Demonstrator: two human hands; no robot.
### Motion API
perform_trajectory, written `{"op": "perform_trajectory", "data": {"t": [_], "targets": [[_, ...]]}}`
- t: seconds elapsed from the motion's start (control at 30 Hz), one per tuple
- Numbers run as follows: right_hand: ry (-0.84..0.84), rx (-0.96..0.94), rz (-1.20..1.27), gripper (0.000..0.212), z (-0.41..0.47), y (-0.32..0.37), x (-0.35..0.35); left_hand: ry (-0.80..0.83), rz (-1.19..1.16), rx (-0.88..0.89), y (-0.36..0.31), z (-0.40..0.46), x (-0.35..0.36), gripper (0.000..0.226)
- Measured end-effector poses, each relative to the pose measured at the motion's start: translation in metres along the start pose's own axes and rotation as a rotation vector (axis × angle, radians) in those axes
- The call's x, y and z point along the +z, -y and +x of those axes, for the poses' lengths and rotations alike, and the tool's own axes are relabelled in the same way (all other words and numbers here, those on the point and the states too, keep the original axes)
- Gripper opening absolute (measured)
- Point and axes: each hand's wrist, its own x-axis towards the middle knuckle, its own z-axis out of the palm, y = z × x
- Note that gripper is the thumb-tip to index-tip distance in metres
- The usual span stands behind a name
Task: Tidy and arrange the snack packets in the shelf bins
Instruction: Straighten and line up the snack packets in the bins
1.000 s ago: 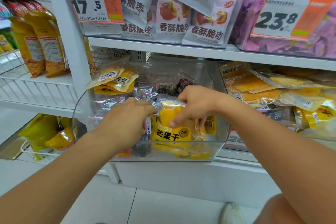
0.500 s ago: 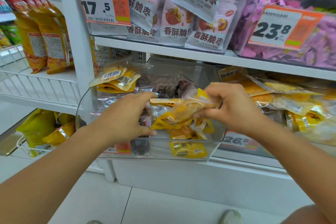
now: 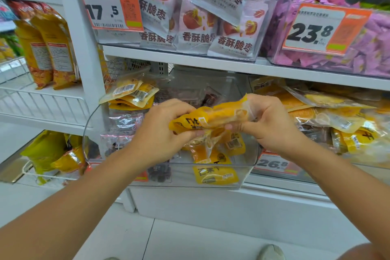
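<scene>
At nine o'clock, tall yellow bags point(image 3: 45, 48) stand upright on a white wire shelf point(image 3: 42, 99). Below, at about eight o'clock, more yellow bags point(image 3: 54, 154) lie in a lower wire basket. Toward eleven o'clock an orange price tag point(image 3: 110, 7) reading 17.5 fronts an upper bin of pale jujube packets point(image 3: 196, 25).

At the centre sits the clear bin point(image 3: 211, 175), holding yellow mango packets point(image 3: 215, 172) at its front and dark snack packets point(image 3: 159, 172) to their left, with a few yellow packets point(image 3: 130, 95) piled at its back left corner.

The left hand point(image 3: 160, 133) and the right hand point(image 3: 272, 122) hold one yellow mango packet point(image 3: 211, 118) between them, just above the bin's opening. The left fingers are curled round the packet's left end; the right fingers pinch its clear right end. The packet lies roughly level and is blurred.

At three o'clock, a neighbouring bin point(image 3: 337, 112) holds clear and yellow packets, with a 26.8 tag point(image 3: 274, 163) below. At one o'clock a 23.8 tag point(image 3: 320, 27) fronts a bin of purple packets point(image 3: 369, 53).
</scene>
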Motion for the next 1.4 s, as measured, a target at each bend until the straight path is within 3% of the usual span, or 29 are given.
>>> {"op": "perform_trajectory", "data": {"t": [0.1,0.2,0.33,0.57,0.73,0.9,1.0,1.13,1.23,1.3,1.4], "targets": [[-0.094,-0.064,-0.152,0.033,0.005,-0.009,0.009,0.015,-0.032,0.033,-0.004,-0.005,-0.003,0.023],[-0.138,-0.086,-0.142,0.025,0.012,-0.013,0.019,-0.051,-0.030,0.029,0.001,-0.006,-0.008,0.043],[-0.148,-0.103,-0.175,0.025,0.018,-0.013,0.024,-0.102,0.020,0.126,0.003,-0.010,-0.016,0.044],[-0.218,-0.284,-0.148,0.028,0.024,-0.009,0.022,-0.301,0.066,0.323,-0.001,-0.002,-0.030,0.029],[-0.042,-0.128,-0.457,0.017,0.025,-0.013,0.022,-0.116,0.137,0.194,0.014,-0.006,-0.033,0.039],[0.351,0.101,-0.809,0.039,0.017,0.002,0.021,0.168,0.100,0.097,0.023,-0.016,-0.035,0.032],[0.484,0.162,-1.100,0.036,0.018,0.016,0.026,0.349,0.116,0.047,0.024,-0.022,-0.029,0.036],[0.443,0.219,-1.126,0.033,0.025,0.032,0.015,0.327,0.195,0.027,0.019,-0.018,-0.026,0.051],[0.441,0.286,-1.169,0.036,0.027,0.040,-0.004,0.259,0.432,-0.007,0.013,-0.012,-0.025,0.080],[0.463,0.364,-1.079,0.030,0.029,0.043,-0.011,0.293,0.582,-0.069,0.009,-0.008,-0.022,0.103],[0.339,0.388,-1.138,0.025,0.033,0.038,0.005,0.419,0.710,-0.202,0.010,-0.003,-0.011,0.119]]}}
